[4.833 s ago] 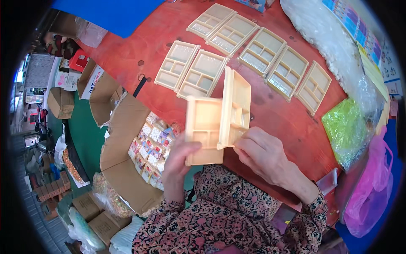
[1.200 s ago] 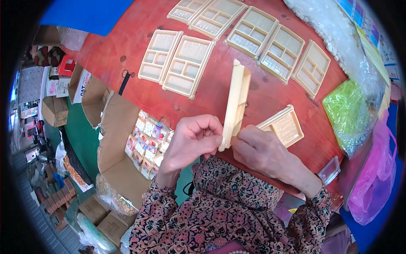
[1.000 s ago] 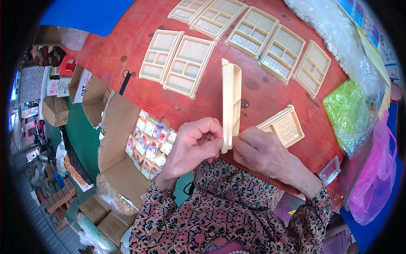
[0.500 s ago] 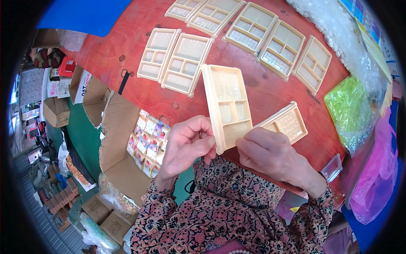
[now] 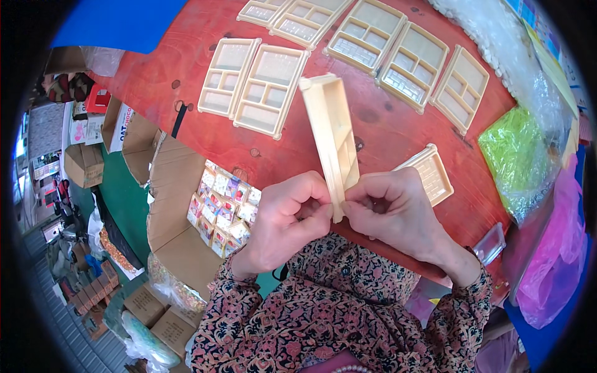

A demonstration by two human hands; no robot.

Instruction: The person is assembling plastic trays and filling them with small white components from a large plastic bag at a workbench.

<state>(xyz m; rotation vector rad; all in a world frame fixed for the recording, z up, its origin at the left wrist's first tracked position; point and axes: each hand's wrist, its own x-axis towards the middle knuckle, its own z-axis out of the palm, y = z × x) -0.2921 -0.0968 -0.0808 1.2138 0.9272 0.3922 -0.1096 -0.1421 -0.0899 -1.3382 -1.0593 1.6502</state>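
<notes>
A cream plastic compartment tray (image 5: 329, 127) stands tilted on edge in front of me, its divided side facing right. My left hand (image 5: 287, 211) pinches its lower end from the left. From the other side, the fingers of my right hand (image 5: 398, 208) are closed on the same end; the fingertips lie at the tray's edge. Another cream tray (image 5: 433, 177) rests on the red table just beyond my right hand, partly hidden by it. Farther off, two trays lie side by side, the nearer being a divided tray (image 5: 270, 93).
More trays (image 5: 413, 68) lie along the far side of the red table (image 5: 186, 81). On the left, an open cardboard box (image 5: 174, 193) holds many small wrapped packets (image 5: 217, 205). Green plastic packaging (image 5: 516, 149), a pink bag (image 5: 553, 267) and a clear container (image 5: 490, 244) are at the right.
The tray in my hands has turned from its face toward me to nearly edge-on. My right hand has shifted slightly; its fingers meet the left hand's at the tray's lower end.
</notes>
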